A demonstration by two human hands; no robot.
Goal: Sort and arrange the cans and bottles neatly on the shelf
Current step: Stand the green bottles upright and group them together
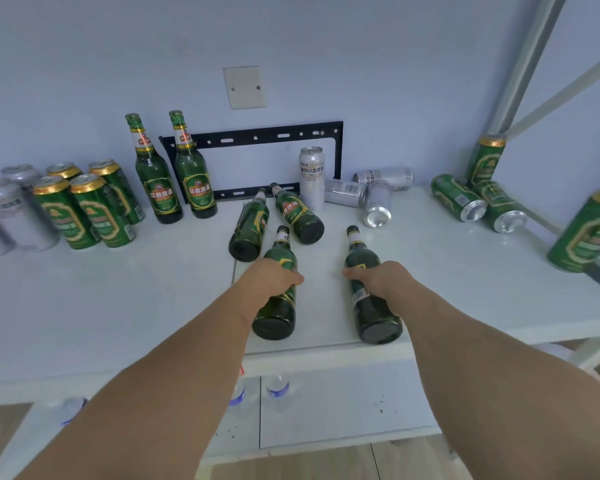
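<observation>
On the white shelf [465,265], two green bottles lie on their sides near the front edge. My left hand [269,277] grips the left lying bottle [278,310] around its middle. My right hand [383,277] grips the right lying bottle [374,313] the same way. Behind them two more green bottles [250,230] [300,216] lie on their sides. Two green bottles [156,174] [194,171] stand upright at the back. Several green cans [84,206] and silver cans [7,213] stand grouped at the left.
A silver can [311,178] stands upright at the back centre, with three silver cans [378,202] lying beside it. Green cans [478,199] lie and stand at the right, one [589,233] near the right edge. A black bracket [257,136] leans on the wall. Water bottles [277,389] sit on the lower shelf.
</observation>
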